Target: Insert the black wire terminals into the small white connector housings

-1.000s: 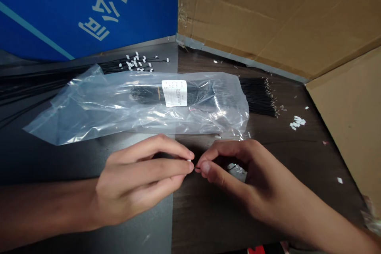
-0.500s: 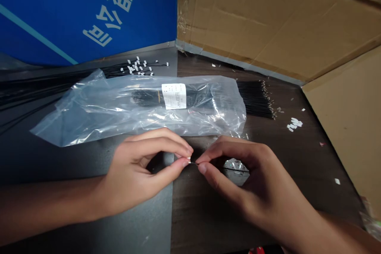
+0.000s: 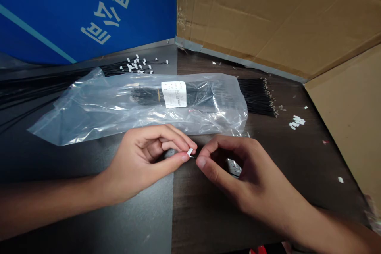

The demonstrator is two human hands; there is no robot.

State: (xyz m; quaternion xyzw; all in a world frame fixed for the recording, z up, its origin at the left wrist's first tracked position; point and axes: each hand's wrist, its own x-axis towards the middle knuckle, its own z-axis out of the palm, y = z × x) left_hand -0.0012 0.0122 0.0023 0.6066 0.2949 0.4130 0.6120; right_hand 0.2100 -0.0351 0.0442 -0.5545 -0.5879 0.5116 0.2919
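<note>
Just in front of the clear plastic bag [image 3: 89,117], left hand [image 3: 138,158] closed in a firm pinch, thumb and forefinger gripping a small white connector housing [image 3: 189,152]. Just beside it, right hand [image 3: 247,174] with fingers curled, thumb and forefinger pinching a thin black wire [image 3: 193,157], the wire's tip meeting the housing, too small to tell whether inside it. Below the bag, a dark tabletop [image 3: 202,214] under both hands. Inside the bag, a bundle of wires with a white paper label [image 3: 174,94]. Past the bag's right end, a dense bunch of black wires [image 3: 257,97] with metal-tipped ends, then loose white housings [image 3: 297,122]. Behind the bag, more black wires with white housings [image 3: 135,65], a blue printed board [image 3: 59,16] and brown cardboard [image 3: 268,20].
</note>
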